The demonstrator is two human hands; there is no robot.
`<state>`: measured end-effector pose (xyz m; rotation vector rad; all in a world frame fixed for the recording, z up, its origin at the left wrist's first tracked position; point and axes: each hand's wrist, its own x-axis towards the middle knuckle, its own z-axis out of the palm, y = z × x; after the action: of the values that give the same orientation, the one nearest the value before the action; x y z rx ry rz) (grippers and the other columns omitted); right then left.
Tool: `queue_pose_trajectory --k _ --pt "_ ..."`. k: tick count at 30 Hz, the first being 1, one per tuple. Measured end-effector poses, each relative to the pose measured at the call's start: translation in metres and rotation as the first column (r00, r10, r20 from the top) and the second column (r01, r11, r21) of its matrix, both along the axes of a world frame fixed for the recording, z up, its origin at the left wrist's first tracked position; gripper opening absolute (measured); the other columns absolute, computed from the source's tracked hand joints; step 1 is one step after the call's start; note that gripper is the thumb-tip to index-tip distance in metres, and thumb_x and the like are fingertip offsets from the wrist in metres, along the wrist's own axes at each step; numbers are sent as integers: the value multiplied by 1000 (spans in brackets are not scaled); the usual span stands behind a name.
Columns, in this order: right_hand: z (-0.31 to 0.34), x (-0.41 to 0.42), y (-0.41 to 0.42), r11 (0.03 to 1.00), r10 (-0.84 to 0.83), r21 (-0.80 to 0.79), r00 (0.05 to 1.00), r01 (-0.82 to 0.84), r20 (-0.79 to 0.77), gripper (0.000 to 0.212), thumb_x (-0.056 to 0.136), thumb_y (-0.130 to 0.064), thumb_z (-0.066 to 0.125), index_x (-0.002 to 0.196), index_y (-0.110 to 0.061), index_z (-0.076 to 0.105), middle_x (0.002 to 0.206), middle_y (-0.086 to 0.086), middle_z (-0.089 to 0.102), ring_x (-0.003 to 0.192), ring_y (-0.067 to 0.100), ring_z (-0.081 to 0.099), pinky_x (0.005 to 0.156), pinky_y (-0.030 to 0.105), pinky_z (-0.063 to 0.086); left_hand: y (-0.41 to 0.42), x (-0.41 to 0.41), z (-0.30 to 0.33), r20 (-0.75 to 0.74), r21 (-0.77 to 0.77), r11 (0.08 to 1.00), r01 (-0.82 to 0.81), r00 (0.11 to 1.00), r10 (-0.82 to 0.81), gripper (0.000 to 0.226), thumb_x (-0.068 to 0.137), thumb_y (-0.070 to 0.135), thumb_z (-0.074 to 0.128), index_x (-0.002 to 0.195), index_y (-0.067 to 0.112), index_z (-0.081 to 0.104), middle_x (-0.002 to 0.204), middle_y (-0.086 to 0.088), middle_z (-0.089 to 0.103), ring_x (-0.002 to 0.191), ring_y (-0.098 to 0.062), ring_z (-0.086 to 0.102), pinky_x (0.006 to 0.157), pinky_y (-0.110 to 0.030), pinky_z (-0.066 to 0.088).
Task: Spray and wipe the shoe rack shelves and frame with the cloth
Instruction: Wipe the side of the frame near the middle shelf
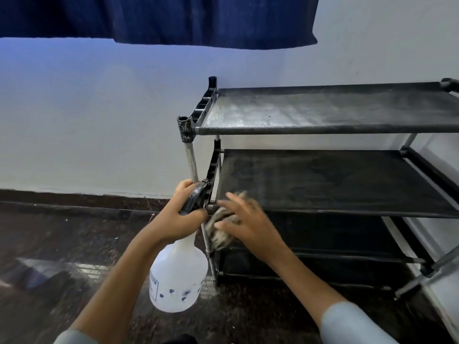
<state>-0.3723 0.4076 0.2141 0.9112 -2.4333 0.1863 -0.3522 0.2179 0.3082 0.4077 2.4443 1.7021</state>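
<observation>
I see my left hand (pixel 183 209) wrapped around the black trigger head of a white translucent plastic spray bottle (pixel 177 276), held just beside the front left metal post of the black fabric-shelved shoe rack (pixel 330 182). My right hand (pixel 244 219), fingers spread flat, presses a mottled brown-grey cloth (pixel 219 234) against the middle shelf's front left corner. The top shelf looks streaked pale.

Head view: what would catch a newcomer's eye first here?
The white spray bottle at lower centre, held by the neck in the left hand. Just right of it, the right hand presses a blurred cloth against the shoe rack at its second shelf's front left corner. The top shelf looks grey and dusty.
</observation>
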Motion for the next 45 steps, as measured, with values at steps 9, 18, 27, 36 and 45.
queue_pose_trajectory --k 9,18,27,36,45 --pt "20 -1 42 967 46 248 996 -64 79 26 60 -12 85 81 -19 71 113 16 65 116 34 58 90 40 53 -1 -3 -8 40 10 1000 -27 999 27 34 92 -9 46 118 12 51 114 3 39 64 -1 50 57 -15 44" --pt "39 -15 19 876 197 445 980 -185 20 27 59 -17 85 80 -28 71 104 8 67 107 25 63 86 35 54 3 -4 -1 116 58 995 -75 991 68 31 89 -7 48 90 24 51 95 -1 41 53 3 49 49 -10 41" --pt "44 -36 38 853 278 382 930 -355 242 29 91 -35 51 115 -19 54 112 -1 55 102 12 51 92 29 42 -5 -3 -4 75 11 998 -55 996 54 41 92 -9 45 122 19 48 115 -1 37 74 -11 50 57 -15 45" --pt "68 -1 139 783 193 577 973 -231 127 33 68 -7 81 96 -19 69 109 10 64 97 26 62 75 28 53 0 0 -10 159 -41 995 -87 983 92 56 92 -5 46 141 22 41 126 -1 27 76 -15 49 53 -13 48" --pt "47 -43 -13 803 354 473 929 -363 113 26 94 -20 52 117 -14 62 113 8 60 103 24 58 80 36 53 9 -1 -10 115 -96 990 -104 987 115 42 90 -9 47 112 26 54 129 -12 30 79 -17 51 55 -16 49"
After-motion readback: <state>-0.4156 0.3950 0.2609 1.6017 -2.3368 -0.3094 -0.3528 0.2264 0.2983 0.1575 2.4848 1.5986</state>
